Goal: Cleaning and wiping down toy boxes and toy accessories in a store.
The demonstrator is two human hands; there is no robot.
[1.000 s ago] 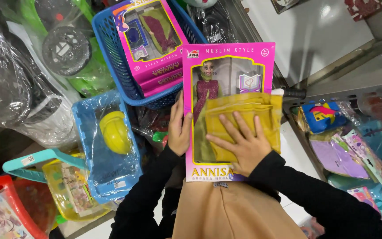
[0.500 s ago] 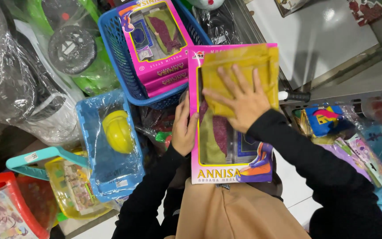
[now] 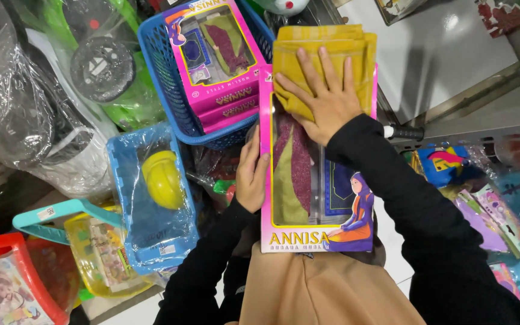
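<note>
A pink cardboard doll box with a clear plastic window (image 3: pixel 317 180) lies lengthwise on the person's lap, its printed foot end nearest the body and its top end pointing away. The left hand (image 3: pixel 251 174) grips the box's left long edge, thumb over the front face and fingers curled behind, so it is closed around the cardboard rim. The right hand (image 3: pixel 326 96) lies flat with its fingers spread wide, pressing a folded mustard-yellow cloth (image 3: pixel 323 57) against the top end of the box; it pins the cloth down rather than gripping it.

Just beyond the box's upper left corner stands a blue plastic mesh basket (image 3: pixel 179 108) holding more pink doll boxes (image 3: pixel 212 54) of the same kind. To the left of the box lies a blue toy pack wrapped in clear film with a yellow toy helmet (image 3: pixel 162 179) inside. A black-tipped handle (image 3: pixel 404 132) pokes out at the box's right edge.

The box looks light and fairly stiff along its cardboard edges, but the clear window probably flexes and dents under pressure, so the long edges and corners are the safer places to hold. The cloth is soft and limp and would slide on the glossy window unless pressed flat.
</note>
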